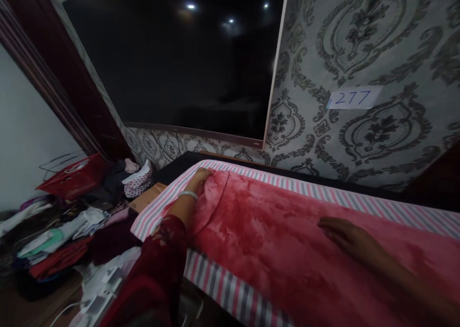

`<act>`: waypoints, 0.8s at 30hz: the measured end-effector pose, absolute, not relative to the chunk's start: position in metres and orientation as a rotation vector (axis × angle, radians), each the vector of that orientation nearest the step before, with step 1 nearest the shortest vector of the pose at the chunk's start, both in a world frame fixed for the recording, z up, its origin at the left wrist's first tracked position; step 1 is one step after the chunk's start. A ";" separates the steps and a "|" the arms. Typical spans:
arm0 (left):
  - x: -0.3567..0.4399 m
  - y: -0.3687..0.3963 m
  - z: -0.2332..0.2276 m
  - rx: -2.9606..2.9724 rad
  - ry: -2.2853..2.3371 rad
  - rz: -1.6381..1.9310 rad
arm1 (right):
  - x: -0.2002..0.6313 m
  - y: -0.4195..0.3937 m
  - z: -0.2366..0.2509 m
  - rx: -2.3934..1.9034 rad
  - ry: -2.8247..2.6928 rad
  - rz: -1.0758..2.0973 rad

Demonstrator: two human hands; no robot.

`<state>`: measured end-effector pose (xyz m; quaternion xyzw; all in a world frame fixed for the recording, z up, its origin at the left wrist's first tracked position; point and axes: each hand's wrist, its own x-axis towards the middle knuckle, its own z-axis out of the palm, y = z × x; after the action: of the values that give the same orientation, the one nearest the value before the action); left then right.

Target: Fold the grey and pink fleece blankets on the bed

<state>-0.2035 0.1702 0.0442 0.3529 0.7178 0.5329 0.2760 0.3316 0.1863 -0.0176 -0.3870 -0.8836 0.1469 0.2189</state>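
Note:
A red and pink plush cloth (pixel 258 221) is spread over a pink, grey and white striped cloth (pixel 230 288), whose border shows around it. At the plush cloth's far left corner, my left hand (pixel 199 181) has its fingers closed on the fabric; the fingertips are partly hidden. A dark curved seam or fold runs just to the right of that hand. Farther right, my right hand (pixel 341 236) lies over the middle of the plush cloth, fingers stretched out, palm down, holding nothing.
Heaped clothes (pixel 61 245) and a red bag (pixel 77 176) lie to the left. Nearer me is a white power strip (pixel 102 296) with a cable. A large dark television (pixel 179 63) hangs behind the black surface (pixel 176 166), beside a "277" label (pixel 354 97).

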 end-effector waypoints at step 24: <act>-0.270 0.127 0.039 0.822 1.906 0.952 | 0.310 0.264 -0.044 -1.460 -2.460 -0.055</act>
<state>-0.2700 0.1267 0.0387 0.3275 0.7589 0.3792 0.4160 0.3098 0.2640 -0.0438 -0.5054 -0.8513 -0.0191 0.1396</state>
